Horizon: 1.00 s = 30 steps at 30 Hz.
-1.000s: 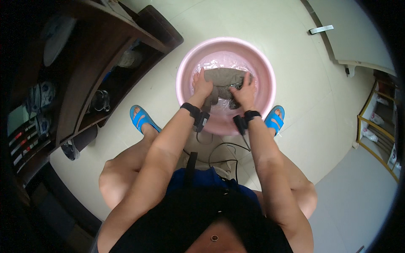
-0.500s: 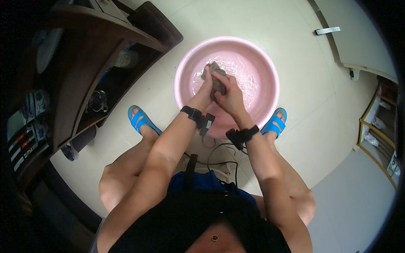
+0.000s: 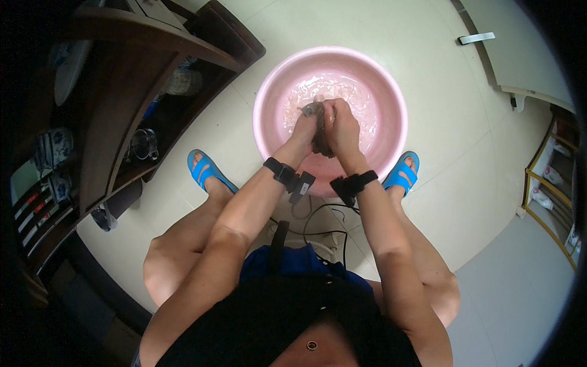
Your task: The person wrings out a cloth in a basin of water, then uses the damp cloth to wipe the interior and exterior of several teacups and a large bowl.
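Observation:
A round pink basin (image 3: 391, 88) stands on the floor between my feet, with rippling water (image 3: 364, 101) in its bottom. Over it I hold a wet, bunched grey-brown cloth (image 3: 320, 144); its exact kind does not show. My left hand (image 3: 303, 134) is closed on the cloth's left side, its fingers partly hidden. Curled fingers of my right hand (image 3: 343, 125) grip the same cloth from the right. The cloth hangs in a narrow bundle between both hands, above the water. Black straps with small devices sit on both wrists.
Blue slippers (image 3: 206, 171) are on my feet, either side of the basin. Dark cables (image 3: 324, 234) lie on the tiles near my lap. A dark wooden cabinet (image 3: 122, 79) stands left. At right are a white door (image 3: 520, 55) and a shelf (image 3: 550, 189) holding items.
My hands have turned and closed more tightly round the cloth, the right one now a fist. The cloth is squeezed narrower and hangs lower between them. The water ripples differently.

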Each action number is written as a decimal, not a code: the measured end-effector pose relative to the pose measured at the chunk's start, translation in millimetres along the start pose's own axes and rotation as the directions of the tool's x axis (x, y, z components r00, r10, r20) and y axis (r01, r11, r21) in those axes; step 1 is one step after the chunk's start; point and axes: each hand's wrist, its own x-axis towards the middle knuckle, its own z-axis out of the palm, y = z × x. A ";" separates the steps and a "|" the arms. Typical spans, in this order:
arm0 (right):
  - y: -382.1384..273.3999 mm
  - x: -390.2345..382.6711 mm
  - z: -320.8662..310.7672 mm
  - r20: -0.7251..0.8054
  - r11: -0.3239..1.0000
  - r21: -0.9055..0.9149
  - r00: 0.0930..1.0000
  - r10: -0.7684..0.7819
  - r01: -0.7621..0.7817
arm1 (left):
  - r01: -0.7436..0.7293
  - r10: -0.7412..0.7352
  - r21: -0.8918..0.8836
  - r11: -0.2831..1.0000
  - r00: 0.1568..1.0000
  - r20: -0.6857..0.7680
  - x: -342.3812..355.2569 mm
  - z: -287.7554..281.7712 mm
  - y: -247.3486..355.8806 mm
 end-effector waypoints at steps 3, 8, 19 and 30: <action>9.3 20.2 -2.0 0.208 0.960 -0.134 0.940 0.270 -0.246 | -0.132 0.155 0.216 0.967 0.984 -0.090 19.4 -33.5 -12.2; 60.0 21.3 -16.2 0.070 0.882 -0.450 0.980 0.188 -0.138 | -0.044 0.088 0.300 0.953 0.987 -0.135 23.1 -40.5 5.4; 66.4 -13.4 33.5 -0.050 0.954 -0.269 0.991 0.128 -0.137 | -0.123 0.454 0.966 0.228 0.891 0.006 27.9 -44.8 -16.3; -49.5 -29.9 -26.2 0.263 0.929 -0.155 0.920 -0.290 0.337 | 0.201 -0.182 -0.083 0.976 0.965 0.191 -19.5 -3.5 33.0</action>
